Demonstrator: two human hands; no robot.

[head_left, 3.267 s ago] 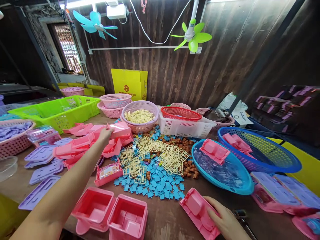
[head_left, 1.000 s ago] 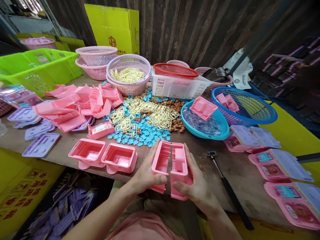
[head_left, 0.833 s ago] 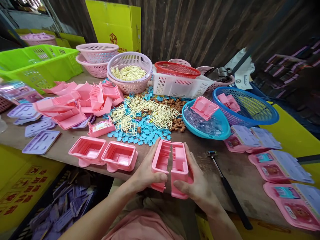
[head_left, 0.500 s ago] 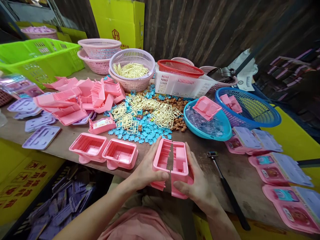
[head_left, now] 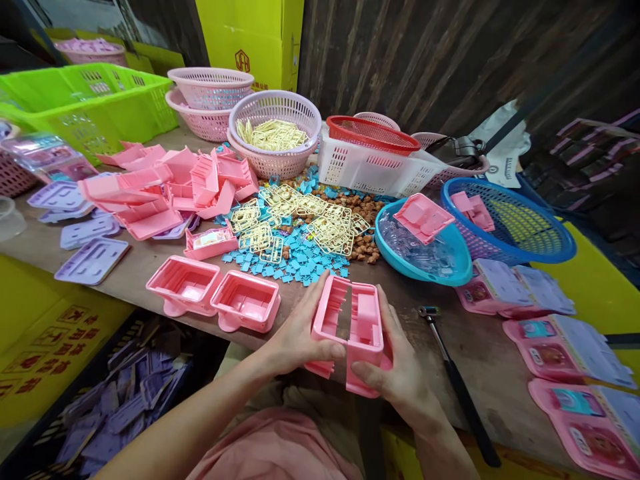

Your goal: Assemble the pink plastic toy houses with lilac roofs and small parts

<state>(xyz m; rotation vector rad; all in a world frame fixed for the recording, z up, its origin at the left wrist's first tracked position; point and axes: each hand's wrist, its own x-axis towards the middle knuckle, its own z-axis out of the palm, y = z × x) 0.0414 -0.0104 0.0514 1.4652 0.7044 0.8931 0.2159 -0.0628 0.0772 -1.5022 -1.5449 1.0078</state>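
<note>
My left hand [head_left: 300, 333] is closed around one pink plastic half-shell [head_left: 329, 320], its thumb across the near side. A matching pink half-shell [head_left: 365, 327] sits in the grip of my right hand [head_left: 393, 353]. The two halves face each other above the table's front edge, a narrow gap between them. To the left stand two joined-up pink boxes [head_left: 186, 285], open at the top and side by side. Right of my right hand lies a ratchet wrench [head_left: 460, 383] with a black handle.
Blue plastic pieces [head_left: 300, 253], cream part frames [head_left: 333, 230] and brown figures cover the middle. Loose pink parts [head_left: 150, 193] pile up at left. A blue bowl [head_left: 423, 257] of clear pieces stands right of centre, and assembled pink-purple units [head_left: 585, 420] line the right edge.
The view has shifted slightly, so the table's things appear moved. Both hands keep hold of the half-shells, with the gap between them about the same.
</note>
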